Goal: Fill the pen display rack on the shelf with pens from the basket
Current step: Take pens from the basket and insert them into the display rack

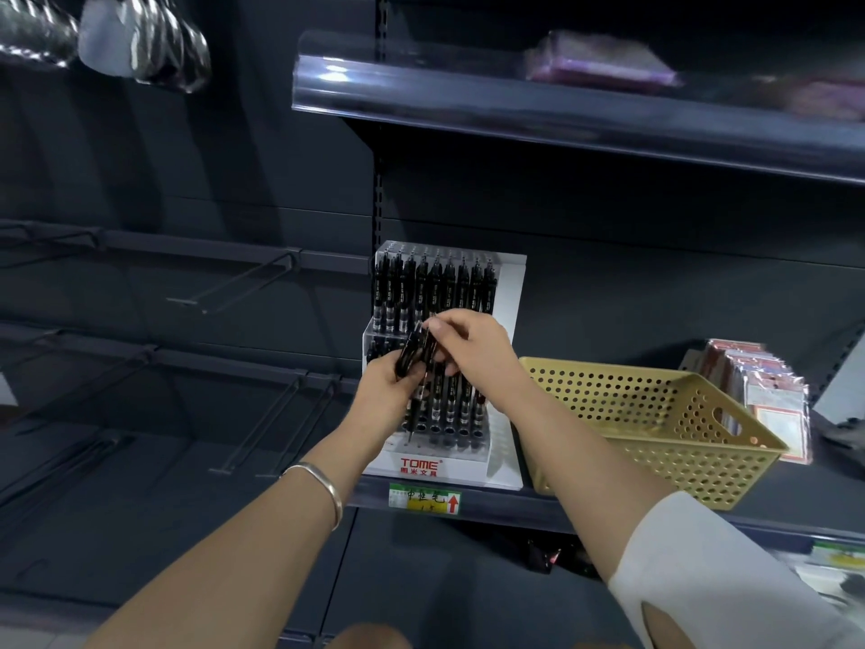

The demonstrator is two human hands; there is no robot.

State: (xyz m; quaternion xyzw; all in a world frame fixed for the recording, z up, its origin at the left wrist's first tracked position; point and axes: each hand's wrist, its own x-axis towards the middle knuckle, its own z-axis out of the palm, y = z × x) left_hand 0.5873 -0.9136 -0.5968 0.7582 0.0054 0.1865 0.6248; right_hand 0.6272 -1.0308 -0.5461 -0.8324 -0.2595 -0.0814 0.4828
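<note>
A white tiered pen display rack [504, 292] marked TOME stands on the dark shelf [515, 505], with several black pens upright in its back and front rows. In front of the rack, my left hand [386, 391] grips a small bunch of black pens [412, 356], tips pointing down. My right hand [468, 341] pinches the top of one of those pens with thumb and fingers. The yellow perforated basket [655, 414] sits on the shelf just right of the rack; no pens show inside it from this angle.
An upper shelf [561, 110] with a clear price strip overhangs the rack. Packaged cards [758, 395] stand right of the basket. Bare metal display hooks [243, 283] jut out at left. A green price label [425, 498] sticks to the shelf edge.
</note>
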